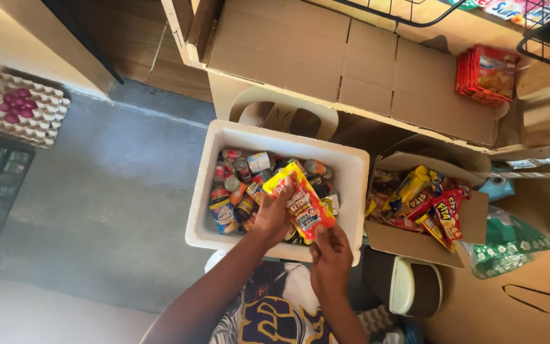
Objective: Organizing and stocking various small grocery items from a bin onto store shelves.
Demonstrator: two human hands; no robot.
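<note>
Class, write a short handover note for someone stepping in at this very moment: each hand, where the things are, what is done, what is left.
Left hand: on the upper edge of the yellow-and-red sauce pouch.
Right hand: gripping the pouch's lower end.
Pouch is held over the white foam box, which is full of cans.
Cardboard box of snack packets sits to the right.
Done: pouch in hand.
Left: pouch not yet set down.

Bright daylight, sharp centre — edges warped
</note>
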